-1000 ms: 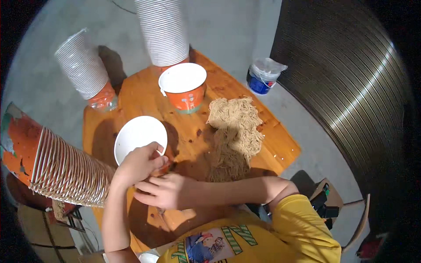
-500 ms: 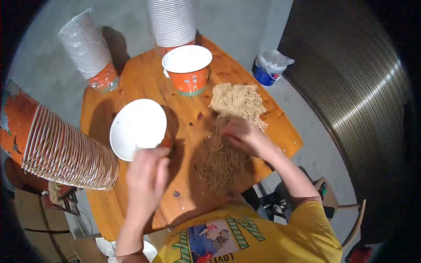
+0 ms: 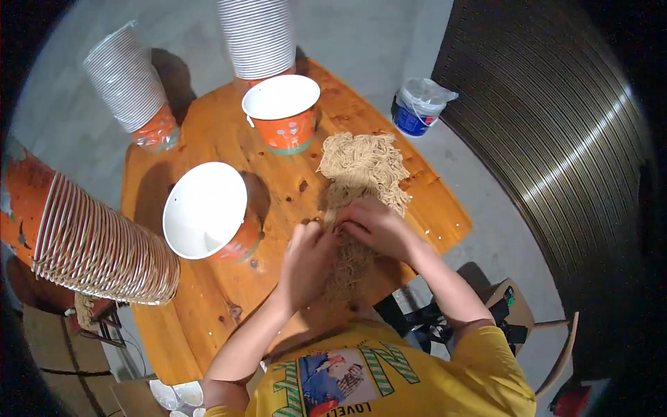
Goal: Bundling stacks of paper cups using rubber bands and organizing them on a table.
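Note:
On the right part of the wooden table lies a loose pile of thin tan strands [image 3: 365, 163], like yarn or string. Over its nearer, shaded part, my left hand [image 3: 306, 260] and my right hand [image 3: 375, 226] come close together. The fingers of both are closed in a pinch on the strands; the fingertips are partly hidden. To the left of my hands stands an orange paper bucket [image 3: 206, 210], tilted in view, its white inside showing. Farther back is a second orange paper bucket [image 3: 283, 115] with a white inside.
Stacked buckets [image 3: 104, 240] lean in at the left edge. Two more stacks stand at the back, a wrapped stack [image 3: 128, 80] and a tall stack [image 3: 257, 38]. On the floor at right sits a blue pail [image 3: 417, 111] with a plastic bag. A chair [image 3: 559, 347] is at lower right.
My left hand has moved right, away from the near bucket, to the strands beside my right hand. My right hand has shifted slightly left and nearer. The whole view has shifted a little.

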### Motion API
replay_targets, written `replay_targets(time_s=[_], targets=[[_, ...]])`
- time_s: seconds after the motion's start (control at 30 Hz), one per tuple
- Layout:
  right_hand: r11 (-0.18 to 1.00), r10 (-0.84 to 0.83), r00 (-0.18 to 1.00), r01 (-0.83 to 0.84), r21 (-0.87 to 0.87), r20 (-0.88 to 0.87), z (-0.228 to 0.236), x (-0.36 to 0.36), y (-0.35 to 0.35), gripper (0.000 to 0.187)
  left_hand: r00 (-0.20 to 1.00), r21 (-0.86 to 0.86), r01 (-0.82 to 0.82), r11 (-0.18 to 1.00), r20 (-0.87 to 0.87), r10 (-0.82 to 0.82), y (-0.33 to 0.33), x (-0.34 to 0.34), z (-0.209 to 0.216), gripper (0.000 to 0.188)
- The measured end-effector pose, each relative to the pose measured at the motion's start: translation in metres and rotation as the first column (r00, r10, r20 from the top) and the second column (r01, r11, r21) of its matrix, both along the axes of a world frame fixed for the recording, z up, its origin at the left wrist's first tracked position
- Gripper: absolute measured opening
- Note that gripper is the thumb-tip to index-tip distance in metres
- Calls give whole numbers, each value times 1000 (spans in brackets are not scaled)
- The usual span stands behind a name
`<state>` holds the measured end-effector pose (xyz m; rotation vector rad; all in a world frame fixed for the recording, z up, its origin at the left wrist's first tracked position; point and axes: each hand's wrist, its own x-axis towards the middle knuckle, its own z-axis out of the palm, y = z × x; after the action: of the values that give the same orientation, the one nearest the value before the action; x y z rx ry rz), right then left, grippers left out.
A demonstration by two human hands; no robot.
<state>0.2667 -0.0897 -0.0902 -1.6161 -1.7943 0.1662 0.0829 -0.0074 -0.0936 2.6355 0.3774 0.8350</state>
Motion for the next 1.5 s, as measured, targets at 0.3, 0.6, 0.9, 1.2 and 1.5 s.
replay_targets(time_s=[0.3, 0.6, 0.9, 1.2, 1.5], targets=[[998, 22, 978, -34, -55, -206, 31, -37, 5, 14, 936, -762, 22, 647, 242, 254, -3, -61, 43, 5], [922, 124, 991, -97, 376, -48, 90, -113, -5, 20, 812, -911, 225, 346, 372, 451, -16, -99, 72, 6], [997, -42, 634, -22, -73, -772, 39, -136, -1, 16, 967, 64, -214, 975, 155, 202, -25, -92, 51, 22], [952, -108, 360, -231, -201, -927, 45, -122, 12, 13, 967, 35, -225, 974, 127, 219, -24, -82, 38, 14], [958, 26, 432, -270, -102, -901, 50, -115, 36, 19, 968, -95, -243, 965, 41, 248, -29, -78, 30, 13]])
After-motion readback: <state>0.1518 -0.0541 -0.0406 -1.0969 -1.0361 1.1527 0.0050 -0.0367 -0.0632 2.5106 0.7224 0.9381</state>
